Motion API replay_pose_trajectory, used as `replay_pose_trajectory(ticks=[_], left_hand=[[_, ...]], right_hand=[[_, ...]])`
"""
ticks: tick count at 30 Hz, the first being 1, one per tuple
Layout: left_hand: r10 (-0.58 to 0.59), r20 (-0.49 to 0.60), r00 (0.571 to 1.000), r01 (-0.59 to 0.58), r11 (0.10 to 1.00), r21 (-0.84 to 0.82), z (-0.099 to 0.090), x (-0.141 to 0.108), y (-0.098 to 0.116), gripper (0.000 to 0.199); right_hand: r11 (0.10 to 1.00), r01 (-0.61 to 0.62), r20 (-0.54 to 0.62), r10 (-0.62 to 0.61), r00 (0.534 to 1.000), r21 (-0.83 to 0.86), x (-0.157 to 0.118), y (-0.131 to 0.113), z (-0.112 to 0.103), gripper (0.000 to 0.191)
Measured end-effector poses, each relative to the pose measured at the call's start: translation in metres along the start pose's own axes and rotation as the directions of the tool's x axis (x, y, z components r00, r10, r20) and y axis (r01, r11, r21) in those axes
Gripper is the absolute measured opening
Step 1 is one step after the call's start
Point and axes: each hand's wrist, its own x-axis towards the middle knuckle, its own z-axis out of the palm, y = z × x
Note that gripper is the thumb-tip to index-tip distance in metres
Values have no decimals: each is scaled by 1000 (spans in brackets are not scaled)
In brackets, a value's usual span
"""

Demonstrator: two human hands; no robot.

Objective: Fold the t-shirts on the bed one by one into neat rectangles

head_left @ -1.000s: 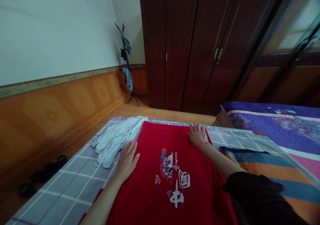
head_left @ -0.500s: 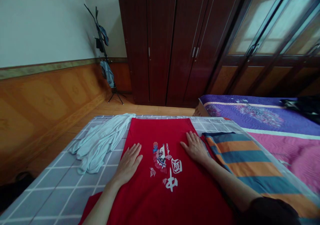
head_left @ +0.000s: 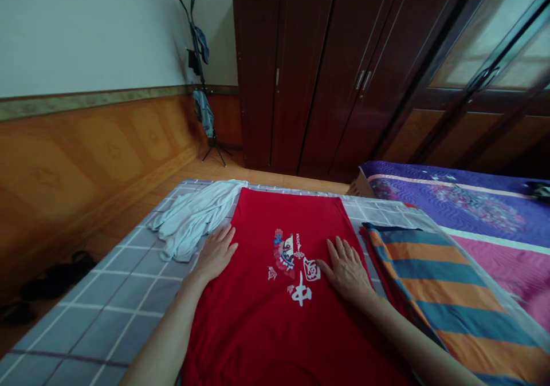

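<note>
A red T-shirt (head_left: 262,329) lies spread flat, its printed side up, with a white and coloured design in the middle. My left hand (head_left: 215,252) rests flat at the shirt's left edge, fingers stretched out and apart. On the right part of the shirt, beside the print, lies my right hand (head_left: 347,268), palm down with fingers spread. Neither hand grips the cloth. Right of the shirt is a folded garment (head_left: 442,277) with orange and blue stripes. A crumpled pale cloth (head_left: 195,214) lies to the left.
Everything lies on a bed or table with a grey checked cover (head_left: 124,294). Beyond are a dark red wardrobe (head_left: 301,77) and a coat stand (head_left: 201,71). A purple and pink bed (head_left: 472,203) stands at the right. Dark shoes (head_left: 55,277) are on the floor at left.
My right hand has slid down the shirt toward me. The left hand stays by the left edge, and the shirt's lower left part no longer sticks out. The view has turned slightly left.
</note>
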Motion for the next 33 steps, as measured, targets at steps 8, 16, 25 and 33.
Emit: replay_pose_trajectory(ticks=[8,16,25,33], left_hand=[[-19,75,997,14,997,70,-20,-31,-8,53],[-198,-23,980,199,979,34,-52,-125,-26,43],[-504,-86,859,510,857,68,-75,-170,-25,22],[-595,-105,797,537,776,-331,-67,-175,0,21]], right_hand=[[723,628,38,-664,747,287,-36,-56,-12,66],[756,570,4,-603,798,322,-28,-88,-15,70],[766,563,76,-610,788,310,12,-153,-19,69],[361,691,20,-893,449,626,-70,-175,-38,69]])
